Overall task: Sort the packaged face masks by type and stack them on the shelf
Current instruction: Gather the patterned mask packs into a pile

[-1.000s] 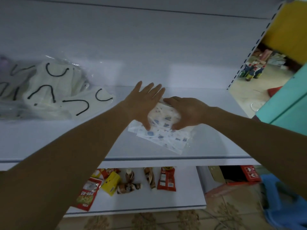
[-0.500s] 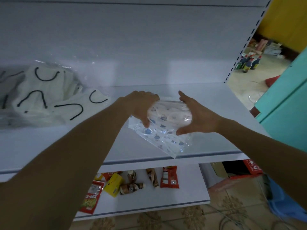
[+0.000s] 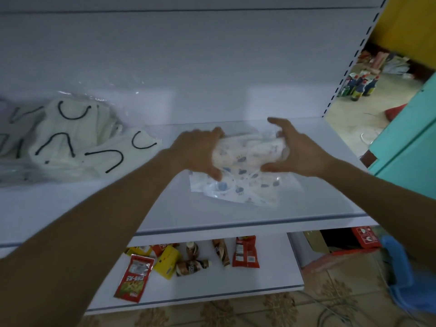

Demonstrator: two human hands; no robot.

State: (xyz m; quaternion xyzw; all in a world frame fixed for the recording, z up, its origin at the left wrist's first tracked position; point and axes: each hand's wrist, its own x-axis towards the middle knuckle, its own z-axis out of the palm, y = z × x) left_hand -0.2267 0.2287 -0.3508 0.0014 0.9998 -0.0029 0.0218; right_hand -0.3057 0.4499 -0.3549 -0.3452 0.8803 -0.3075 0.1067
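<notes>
A stack of clear-wrapped white masks with blue prints (image 3: 245, 156) sits on the white shelf (image 3: 165, 208), right of centre. My left hand (image 3: 198, 154) grips its left end, fingers curled over the far side and thumb at the front. My right hand (image 3: 299, 149) grips the right end the same way. One flat printed pack (image 3: 236, 187) lies under the stack, sticking out toward me. At the shelf's left lies a heap of packaged cream masks with black ear loops (image 3: 70, 138).
The lower shelf (image 3: 271, 274) carries red snack packets, a yellow box and small brown bottles. The shelf's perforated right upright (image 3: 342, 74) borders a room with bottles on the floor. A teal wall is at the right, a blue object at bottom right.
My hands went from lying on the printed packs to curling round the two ends of the stack. The stack turned to lie squarer with the shelf.
</notes>
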